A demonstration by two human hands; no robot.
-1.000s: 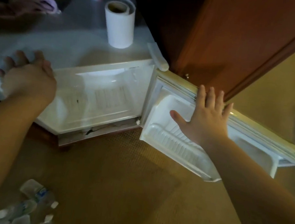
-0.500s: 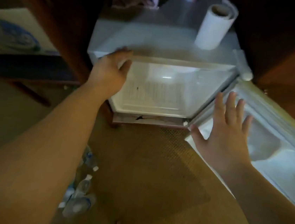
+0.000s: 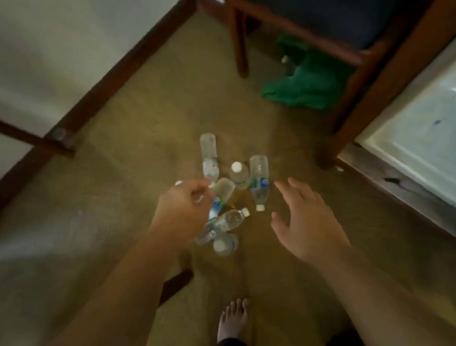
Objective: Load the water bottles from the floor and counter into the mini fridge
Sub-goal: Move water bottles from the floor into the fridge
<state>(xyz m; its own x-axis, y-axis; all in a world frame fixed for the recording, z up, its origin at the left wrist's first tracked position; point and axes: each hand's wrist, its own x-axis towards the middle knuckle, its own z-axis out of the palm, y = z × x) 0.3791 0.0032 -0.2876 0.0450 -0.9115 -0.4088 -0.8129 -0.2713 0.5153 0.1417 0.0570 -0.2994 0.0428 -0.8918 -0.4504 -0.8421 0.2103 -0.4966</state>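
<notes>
Several clear plastic water bottles [image 3: 227, 221] are clustered on the tan carpet; most lie flat and one stands upright [image 3: 239, 175]. My left hand [image 3: 182, 210] hovers over the left side of the cluster with fingers curled, hiding part of a bottle [image 3: 223, 192]; whether it grips one is unclear through the blur. To the right of the bottles, my right hand [image 3: 306, 224] is spread with nothing in it, close to a lying bottle [image 3: 258, 183]. The mini fridge [image 3: 437, 117] shows its white inside at the right edge.
A wooden chair [image 3: 240, 46] with a dark blue seat stands behind the bottles, with a green cloth [image 3: 302, 87] under it. A white wall with a dark baseboard [image 3: 119, 69] runs along the left. My bare foot [image 3: 234, 318] is on the carpet below the bottles.
The view has swung from the fridge down and left to the floor. Both hands have left the fridge top and door and now hang over the bottle cluster.
</notes>
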